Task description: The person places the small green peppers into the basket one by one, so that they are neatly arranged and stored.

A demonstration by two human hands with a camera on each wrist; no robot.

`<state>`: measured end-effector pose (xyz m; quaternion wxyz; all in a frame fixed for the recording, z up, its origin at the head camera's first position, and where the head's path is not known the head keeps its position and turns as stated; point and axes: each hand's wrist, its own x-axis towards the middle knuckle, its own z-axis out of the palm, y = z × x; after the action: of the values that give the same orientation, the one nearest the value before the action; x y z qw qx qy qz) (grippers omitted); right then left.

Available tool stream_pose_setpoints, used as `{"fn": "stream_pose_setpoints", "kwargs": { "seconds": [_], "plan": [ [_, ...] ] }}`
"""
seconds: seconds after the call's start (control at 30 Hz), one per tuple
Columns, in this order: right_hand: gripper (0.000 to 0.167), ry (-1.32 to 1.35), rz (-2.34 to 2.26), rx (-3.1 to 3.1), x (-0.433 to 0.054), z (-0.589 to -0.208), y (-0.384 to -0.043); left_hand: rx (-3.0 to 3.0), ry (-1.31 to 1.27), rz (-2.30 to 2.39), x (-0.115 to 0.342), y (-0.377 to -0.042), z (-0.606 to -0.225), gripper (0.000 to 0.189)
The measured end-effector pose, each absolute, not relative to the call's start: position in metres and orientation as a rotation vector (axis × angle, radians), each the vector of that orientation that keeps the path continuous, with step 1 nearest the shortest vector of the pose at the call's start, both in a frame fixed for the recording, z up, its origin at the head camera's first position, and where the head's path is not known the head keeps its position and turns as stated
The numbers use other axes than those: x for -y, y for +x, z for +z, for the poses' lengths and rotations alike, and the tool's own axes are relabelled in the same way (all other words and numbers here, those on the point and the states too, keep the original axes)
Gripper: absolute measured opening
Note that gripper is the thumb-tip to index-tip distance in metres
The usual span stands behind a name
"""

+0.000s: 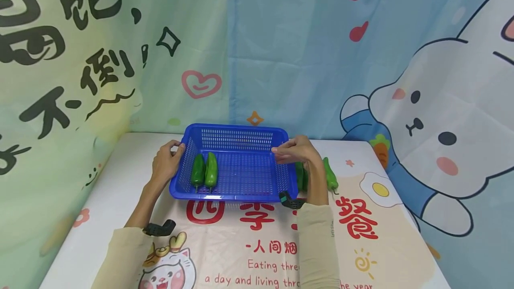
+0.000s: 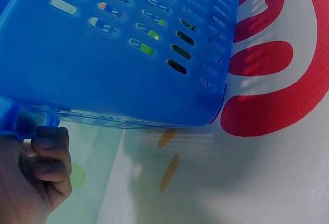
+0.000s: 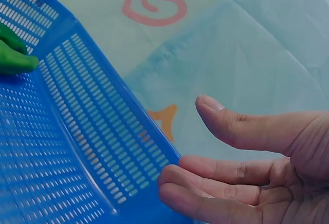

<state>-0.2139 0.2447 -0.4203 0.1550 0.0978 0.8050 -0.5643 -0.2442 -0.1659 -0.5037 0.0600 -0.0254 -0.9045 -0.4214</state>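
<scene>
A blue plastic basket (image 1: 237,196) with slotted walls is at the far part of the table. Inside it, on the left, lie a dark green pepper (image 1: 197,171) and a lighter green pepper (image 1: 211,171), side by side. My left hand (image 1: 166,162) grips the basket's left rim; its curled fingers (image 2: 54,154) show under the rim in the left wrist view. At the right rim is my right hand (image 1: 298,150), thumb apart from its nearly straight fingers (image 3: 221,170), which overlap the rim in view; whether they touch it I cannot tell.
Right of the basket, a dark green pepper (image 1: 300,175) is partly hidden by my right wrist, with a lighter green pepper (image 1: 331,175) farther right. A printed mat (image 1: 225,253) covers the table. Behind hangs a patterned curtain (image 1: 277,88).
</scene>
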Motion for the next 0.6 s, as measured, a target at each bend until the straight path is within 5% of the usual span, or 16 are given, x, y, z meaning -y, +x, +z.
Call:
{"fn": "stream_pose_setpoints", "kwargs": {
  "seconds": [0.6],
  "plan": [
    [0.056, 0.388, -1.574, -2.369, -0.280, -0.416, -0.198, 2.732, -0.075, -1.292, 0.165, -0.244, -0.504, 0.047]
  ]
}}
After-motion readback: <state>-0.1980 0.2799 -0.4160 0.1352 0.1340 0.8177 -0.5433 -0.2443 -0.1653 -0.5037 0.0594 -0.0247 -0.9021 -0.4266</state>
